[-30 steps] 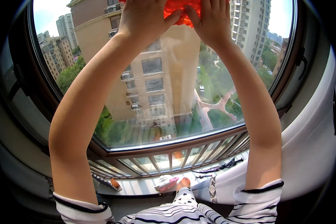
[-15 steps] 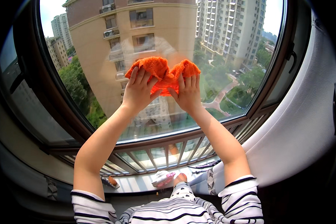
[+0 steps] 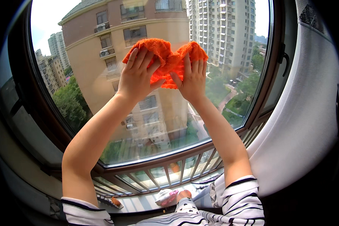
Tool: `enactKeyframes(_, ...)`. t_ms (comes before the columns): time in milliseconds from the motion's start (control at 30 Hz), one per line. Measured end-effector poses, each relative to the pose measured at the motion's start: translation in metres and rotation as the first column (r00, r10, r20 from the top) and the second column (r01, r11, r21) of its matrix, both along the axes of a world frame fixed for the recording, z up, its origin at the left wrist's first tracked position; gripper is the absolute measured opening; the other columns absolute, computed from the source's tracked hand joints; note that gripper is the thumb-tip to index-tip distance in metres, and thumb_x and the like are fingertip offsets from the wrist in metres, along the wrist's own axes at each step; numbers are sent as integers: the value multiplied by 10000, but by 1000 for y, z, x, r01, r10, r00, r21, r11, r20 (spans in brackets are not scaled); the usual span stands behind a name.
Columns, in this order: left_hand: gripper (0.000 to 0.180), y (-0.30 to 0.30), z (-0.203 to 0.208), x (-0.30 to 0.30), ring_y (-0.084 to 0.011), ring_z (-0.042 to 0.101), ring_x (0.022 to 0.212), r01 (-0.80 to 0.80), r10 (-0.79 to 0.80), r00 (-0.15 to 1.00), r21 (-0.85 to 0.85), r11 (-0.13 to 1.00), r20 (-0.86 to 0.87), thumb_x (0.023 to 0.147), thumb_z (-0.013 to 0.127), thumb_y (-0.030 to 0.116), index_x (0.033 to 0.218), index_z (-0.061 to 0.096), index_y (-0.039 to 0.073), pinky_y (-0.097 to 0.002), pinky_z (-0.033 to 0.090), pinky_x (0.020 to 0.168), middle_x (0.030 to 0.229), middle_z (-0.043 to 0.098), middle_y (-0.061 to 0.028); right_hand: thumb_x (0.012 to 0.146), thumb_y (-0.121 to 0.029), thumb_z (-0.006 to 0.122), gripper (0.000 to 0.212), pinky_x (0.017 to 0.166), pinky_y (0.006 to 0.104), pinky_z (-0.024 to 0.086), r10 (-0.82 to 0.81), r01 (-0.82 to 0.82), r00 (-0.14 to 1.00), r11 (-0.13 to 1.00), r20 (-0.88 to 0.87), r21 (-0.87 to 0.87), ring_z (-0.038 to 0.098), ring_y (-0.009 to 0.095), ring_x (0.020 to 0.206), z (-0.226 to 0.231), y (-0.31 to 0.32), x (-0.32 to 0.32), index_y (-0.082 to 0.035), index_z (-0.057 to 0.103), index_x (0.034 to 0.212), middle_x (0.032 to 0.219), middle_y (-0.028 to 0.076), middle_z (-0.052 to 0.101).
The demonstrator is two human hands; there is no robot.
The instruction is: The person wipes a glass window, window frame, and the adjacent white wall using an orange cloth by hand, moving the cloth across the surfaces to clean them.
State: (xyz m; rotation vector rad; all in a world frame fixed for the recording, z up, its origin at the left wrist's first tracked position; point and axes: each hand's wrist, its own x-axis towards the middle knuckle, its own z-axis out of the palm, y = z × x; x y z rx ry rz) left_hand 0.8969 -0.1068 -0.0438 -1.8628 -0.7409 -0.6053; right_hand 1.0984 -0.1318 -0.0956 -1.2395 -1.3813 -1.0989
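A bright orange, fluffy knitted-looking cloth (image 3: 172,60) lies against the large window pane (image 3: 139,148), bunched into two humps with a dip between. On its left part my left hand (image 3: 138,73) rests with fingers stretched and thumb spread toward the middle. My right hand (image 3: 192,79) presses the cloth's right part the same way, fingers extended and thumb out. Both palms face the glass, and neither hand's fingers curl around the cloth. The cloth's top edge shows above the fingertips. Both arms reach up and forward.
Brown framing (image 3: 150,162) surrounds the pane, with a dark handle (image 3: 285,64) at right. Below are metal railings (image 3: 165,173) and a sill holding a white-and-pink object (image 3: 165,197) and a small brown item (image 3: 116,202). A pale curtain (image 3: 290,139) hangs at right. Buildings stand outside.
Both hands and the cloth have slid higher up the pane, farther from its bottom frame. The hands are slightly farther apart and the cloth a little wider. The view has tilted upward.
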Motion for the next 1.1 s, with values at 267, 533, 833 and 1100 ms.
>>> enactKeyframes(267, 653, 19, 112, 62, -323, 346, 1345, 311, -368, 921, 331, 891, 125, 861, 579, 532, 1329, 466, 92, -467, 198, 1175, 1389, 431, -164, 875, -530, 571, 757, 1064, 558, 315, -63, 4, 980, 955, 190, 296, 452, 452, 1192, 134, 19, 68, -39, 387, 1421, 1212, 232, 533)
enactKeyframes(533, 714, 17, 197, 106, -365, 294, 1333, 358, -514, 844, 553, 753, 153, 804, 631, 475, 1302, 449, -3, -481, 179, 1150, 1357, 399, -199, 896, -425, 547, 808, 1162, 505, 176, -115, -14, 933, 935, 340, 355, 212, 420, 1408, 249, 19, 118, -1, 197, 1487, 1512, 272, 224)
enactKeyframes(833, 693, 20, 189, 129, -341, 266, 1349, 376, -547, 804, 513, 771, 232, 817, 603, 460, 1314, 449, 4, -470, 123, 1164, 1363, 405, -179, 938, -420, 474, 750, 1162, 511, 146, -152, 78, 962, 949, 226, 305, 176, 430, 1413, 244, 28, 132, -3, 181, 1489, 1497, 272, 236)
enactKeyframes(1100, 744, 13, 76, 108, -364, 240, 1379, 380, -454, 867, 317, 869, 204, 805, 606, 524, 1339, 454, 29, -502, 96, 1177, 1415, 372, -193, 923, -367, 499, 704, 1147, 546, 155, -43, -12, 967, 977, 251, 214, 259, 456, 1368, 98, 9, 113, 42, 274, 1449, 1464, 286, 292)
